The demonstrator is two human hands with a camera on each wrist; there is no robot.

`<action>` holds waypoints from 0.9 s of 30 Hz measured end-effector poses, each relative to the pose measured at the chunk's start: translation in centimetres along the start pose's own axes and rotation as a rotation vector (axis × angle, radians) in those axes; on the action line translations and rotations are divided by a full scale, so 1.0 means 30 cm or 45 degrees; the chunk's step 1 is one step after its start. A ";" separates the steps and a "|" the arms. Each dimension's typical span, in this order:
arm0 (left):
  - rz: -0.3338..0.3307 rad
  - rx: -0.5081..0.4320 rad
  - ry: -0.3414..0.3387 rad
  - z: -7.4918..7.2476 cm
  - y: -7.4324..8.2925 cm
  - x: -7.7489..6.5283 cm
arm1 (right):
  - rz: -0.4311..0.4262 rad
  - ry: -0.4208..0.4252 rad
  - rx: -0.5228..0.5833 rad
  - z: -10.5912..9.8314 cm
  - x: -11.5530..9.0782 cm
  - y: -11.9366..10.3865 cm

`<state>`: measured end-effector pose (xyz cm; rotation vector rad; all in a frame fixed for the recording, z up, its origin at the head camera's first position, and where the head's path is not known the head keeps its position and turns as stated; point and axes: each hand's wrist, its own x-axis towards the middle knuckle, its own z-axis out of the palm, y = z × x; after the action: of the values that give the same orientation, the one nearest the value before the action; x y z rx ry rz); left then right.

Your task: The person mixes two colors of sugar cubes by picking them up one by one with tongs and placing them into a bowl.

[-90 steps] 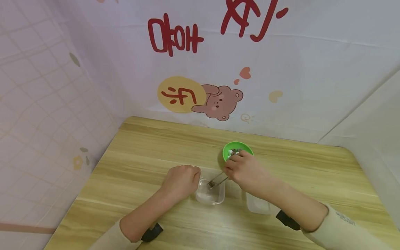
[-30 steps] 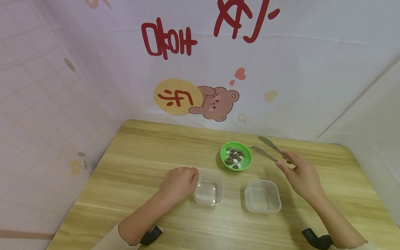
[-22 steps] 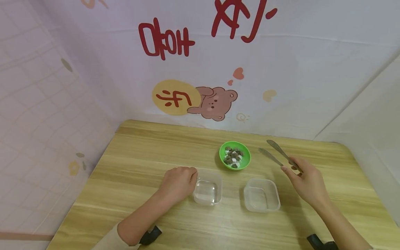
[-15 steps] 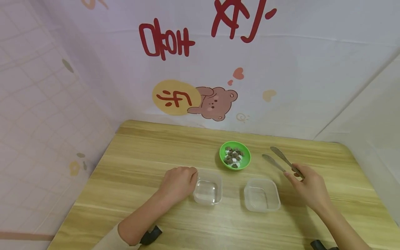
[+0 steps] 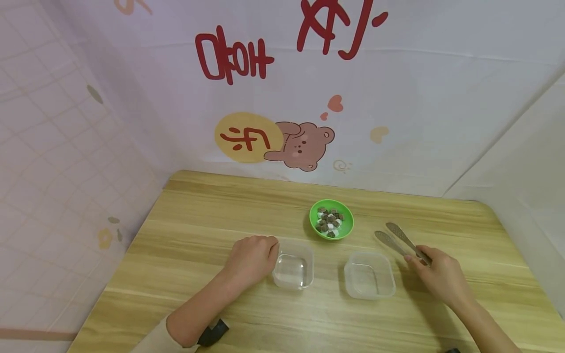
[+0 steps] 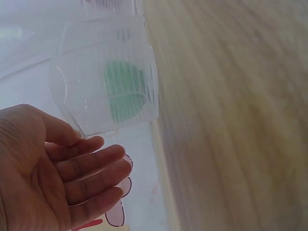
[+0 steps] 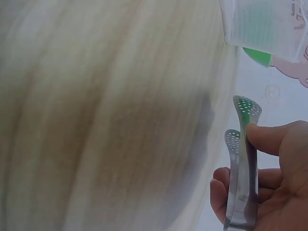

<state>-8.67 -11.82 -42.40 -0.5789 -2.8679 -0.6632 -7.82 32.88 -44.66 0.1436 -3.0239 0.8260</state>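
My left hand [image 5: 252, 256] pinches the rim of a small clear plastic container [image 5: 292, 268] with thumb and index finger. In the left wrist view its other fingers [image 6: 96, 185] are loosely bent beside the container. On the right, my right hand [image 5: 443, 275] holds metal food tongs [image 5: 402, 237] with their arms spread and nothing between the tips. Perforated oval tips [image 7: 248, 106] show in the right wrist view, the thumb along one arm. A green bowl [image 5: 348, 226] with brown and white pieces [image 5: 330, 221] stands behind the containers.
A second clear plastic container [image 5: 370, 282] stands between the left container and the right hand. All sit on a wood-grain table [image 5: 212, 206]. Behind it hangs a white printed cloth [image 5: 419, 98] with a bear. Black wrist mounts [image 5: 213, 333] show near the front.
The right hand has swung from over the left container, where the tongs held a brown piece, out to the right, then come nearer and lower. The tongs are now empty. The left hand stays put.
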 end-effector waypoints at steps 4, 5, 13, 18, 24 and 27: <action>0.005 0.010 0.009 0.002 -0.001 0.000 | 0.020 -0.022 -0.030 0.003 -0.005 0.001; 0.005 0.010 0.009 0.002 -0.002 0.000 | 0.026 -0.029 -0.037 0.004 -0.005 0.002; -0.002 0.007 -0.002 -0.001 0.001 0.002 | 0.047 -0.038 -0.121 0.011 -0.006 0.012; -0.013 -0.013 -0.028 -0.004 -0.004 0.000 | 0.051 -0.071 -0.135 0.015 -0.010 0.012; -0.027 -0.040 -0.039 -0.006 -0.010 -0.004 | 0.035 -0.087 -0.152 0.016 -0.007 0.003; -0.028 -0.040 -0.049 -0.006 -0.011 -0.005 | 0.029 -0.096 -0.166 0.015 -0.006 0.002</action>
<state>-8.67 -12.23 -42.42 -0.5716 -2.9085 -0.7098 -7.62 32.71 -45.10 0.1432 -3.1433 0.6365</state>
